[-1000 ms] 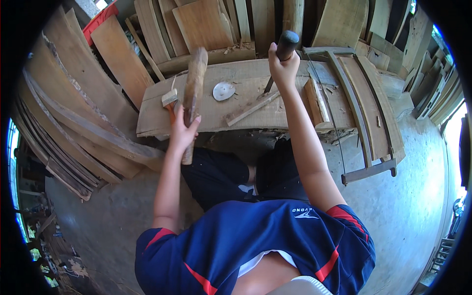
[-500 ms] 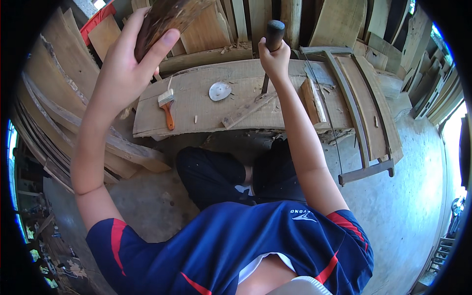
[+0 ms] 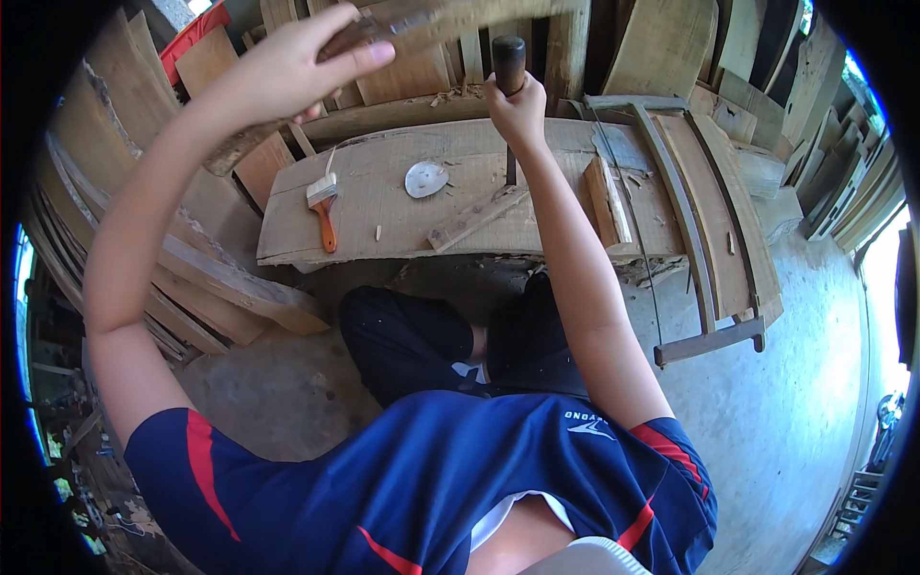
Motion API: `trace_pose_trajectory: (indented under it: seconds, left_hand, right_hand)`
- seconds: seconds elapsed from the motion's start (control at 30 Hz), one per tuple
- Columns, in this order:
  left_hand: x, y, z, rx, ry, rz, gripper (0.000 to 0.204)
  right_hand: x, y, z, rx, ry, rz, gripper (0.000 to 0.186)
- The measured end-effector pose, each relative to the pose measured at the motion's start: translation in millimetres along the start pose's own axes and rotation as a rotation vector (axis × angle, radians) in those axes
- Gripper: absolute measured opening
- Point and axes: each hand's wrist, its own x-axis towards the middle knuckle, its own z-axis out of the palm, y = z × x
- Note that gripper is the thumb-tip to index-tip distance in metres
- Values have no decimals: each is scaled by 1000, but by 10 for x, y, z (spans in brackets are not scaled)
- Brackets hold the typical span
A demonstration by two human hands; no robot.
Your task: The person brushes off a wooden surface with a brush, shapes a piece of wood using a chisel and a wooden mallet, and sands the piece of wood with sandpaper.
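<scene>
My left hand (image 3: 311,72) is raised at the upper left, closed around a rough wooden mallet (image 3: 441,23) whose far end is blurred by motion near the top edge. In my closed right hand (image 3: 518,107) stands a chisel (image 3: 509,59), upright, its dark round handle top showing above the fist. The chisel's blade reaches down to the end of a narrow wood strip (image 3: 471,220) lying on a low plank bench (image 3: 359,158). My right wrist hides part of the bench beyond the strip.
A paintbrush (image 3: 325,213) and a pale round dish (image 3: 425,179) lie on the bench's left half. To the right are a wood block (image 3: 608,203) and a frame saw (image 3: 676,206). Boards (image 3: 661,48) lean behind; curved planks (image 3: 240,287) stack at left.
The mallet has swung rightward over the bench with my left hand, turning more level, toward the chisel's side. My right hand and the chisel have shifted slightly left, the chisel now more upright.
</scene>
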Motion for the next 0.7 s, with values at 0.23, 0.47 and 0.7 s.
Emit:
trace_pose_trajectory:
  seconds: [0.23, 0.47, 0.7]
  left_hand:
    - [-28, -161, -43, -199, 256, 67, 64]
    - [-66, -126, 216, -124, -91, -45, 47]
    - [-147, -85, 75, -282, 197, 113, 64]
  right_hand:
    - [14, -72, -7, 34, -7, 25, 22]
    - [-120, -58, -65, 30, -18, -3, 23]
    - [-132, -79, -97, 28, -28, 5, 20]
